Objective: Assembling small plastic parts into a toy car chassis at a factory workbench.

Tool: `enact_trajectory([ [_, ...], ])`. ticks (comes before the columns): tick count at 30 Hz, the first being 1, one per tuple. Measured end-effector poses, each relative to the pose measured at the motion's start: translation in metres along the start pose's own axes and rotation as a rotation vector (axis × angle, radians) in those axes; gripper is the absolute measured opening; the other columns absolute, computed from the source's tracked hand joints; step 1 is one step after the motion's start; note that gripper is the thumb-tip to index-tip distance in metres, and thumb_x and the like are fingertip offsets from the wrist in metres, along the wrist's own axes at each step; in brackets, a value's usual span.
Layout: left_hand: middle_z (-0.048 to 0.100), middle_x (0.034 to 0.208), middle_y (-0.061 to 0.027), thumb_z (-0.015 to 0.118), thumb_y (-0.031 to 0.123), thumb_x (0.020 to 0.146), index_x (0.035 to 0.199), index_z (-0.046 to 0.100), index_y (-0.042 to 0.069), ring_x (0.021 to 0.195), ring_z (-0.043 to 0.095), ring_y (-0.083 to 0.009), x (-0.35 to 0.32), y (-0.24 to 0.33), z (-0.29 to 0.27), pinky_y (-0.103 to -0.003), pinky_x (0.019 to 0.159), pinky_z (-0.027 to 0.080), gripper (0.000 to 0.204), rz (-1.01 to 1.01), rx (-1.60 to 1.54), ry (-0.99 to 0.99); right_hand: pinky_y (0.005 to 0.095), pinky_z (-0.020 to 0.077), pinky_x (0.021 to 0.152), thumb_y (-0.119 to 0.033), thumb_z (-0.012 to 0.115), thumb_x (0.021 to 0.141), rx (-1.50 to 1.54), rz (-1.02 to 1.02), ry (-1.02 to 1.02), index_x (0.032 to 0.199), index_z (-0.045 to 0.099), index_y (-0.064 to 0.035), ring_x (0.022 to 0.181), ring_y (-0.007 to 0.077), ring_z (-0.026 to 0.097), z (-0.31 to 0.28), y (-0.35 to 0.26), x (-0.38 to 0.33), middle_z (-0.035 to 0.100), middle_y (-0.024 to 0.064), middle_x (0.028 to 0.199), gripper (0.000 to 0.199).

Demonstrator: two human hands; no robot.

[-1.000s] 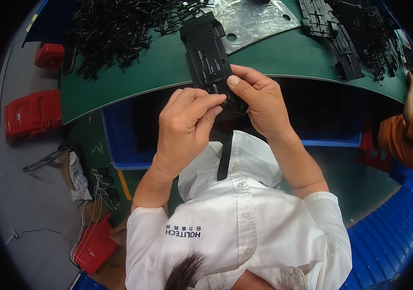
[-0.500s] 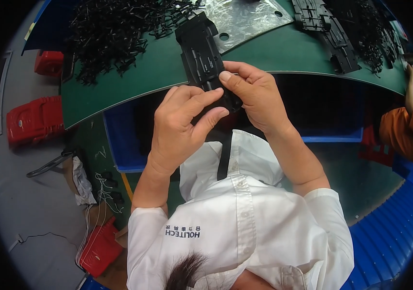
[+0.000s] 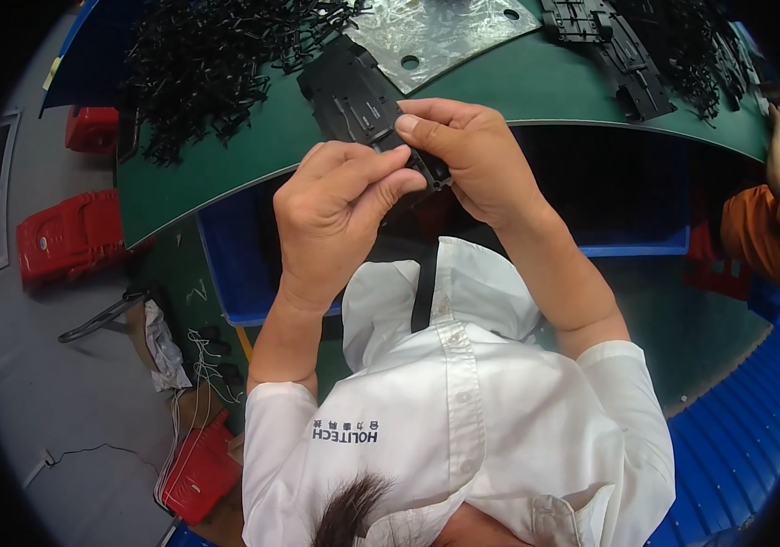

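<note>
A long black moulded plastic part (image 3: 349, 96) with slots and ribs is held tilted over the table's near edge. My right hand (image 3: 476, 155) grips its right side near the lower end, thumb on top and fingers curled behind. My left hand (image 3: 335, 205) is at the part's lower end, with index finger and thumb brought close together against it. Whether a small piece sits between those fingertips is hidden. The lower end of the part lies partly behind my left fingers.
The green table (image 3: 536, 91) carries a heap of small black plastic pieces (image 3: 198, 73), a silvery plate with holes (image 3: 444, 36) and more long black parts (image 3: 604, 46). Blue bins (image 3: 235, 264) stand beneath. Red stools (image 3: 71, 237) are at left; another person's orange sleeve (image 3: 759, 232) shows at right.
The black part has shifted slightly left and tilted further to the left. Both hands moved with it, and my left index finger and thumb have drawn closer together.
</note>
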State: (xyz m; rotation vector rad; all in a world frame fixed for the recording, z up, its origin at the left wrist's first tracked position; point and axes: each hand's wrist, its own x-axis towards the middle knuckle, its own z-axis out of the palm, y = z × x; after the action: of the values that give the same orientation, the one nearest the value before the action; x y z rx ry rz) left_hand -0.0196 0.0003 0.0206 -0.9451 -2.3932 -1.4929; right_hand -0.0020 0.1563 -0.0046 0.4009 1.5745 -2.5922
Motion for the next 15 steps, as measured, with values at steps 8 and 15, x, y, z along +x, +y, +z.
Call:
enact_trajectory([
  [8,0.054,0.098,-0.0106,0.082,0.026,0.057,0.123,0.057,0.004,0.087,0.051,-0.0243,0.015,0.025,-0.026,-0.032,0.075,0.045,0.073,0.271,0.243,-0.319,0.0204,0.0531,0.056,-0.008,0.060,0.087,0.291,0.090,-0.086,0.103,0.058,0.0074,0.070,0.0107,0.063,-0.001,-0.024,-0.002,0.064,0.0075,0.083,0.022],
  [15,0.057,0.089,-0.0035,0.074,0.001,0.056,0.108,0.065,0.009,0.083,0.054,-0.0230,0.032,0.023,-0.027,-0.033,0.075,0.042,0.053,0.650,0.433,-0.083,0.0316,0.0584,0.064,-0.007,0.057,0.087,0.444,0.165,-0.199,0.094,0.061,0.0026,0.074,0.0159,0.063,0.004,-0.039,-0.002,0.062,0.0079,0.087,0.013],
])
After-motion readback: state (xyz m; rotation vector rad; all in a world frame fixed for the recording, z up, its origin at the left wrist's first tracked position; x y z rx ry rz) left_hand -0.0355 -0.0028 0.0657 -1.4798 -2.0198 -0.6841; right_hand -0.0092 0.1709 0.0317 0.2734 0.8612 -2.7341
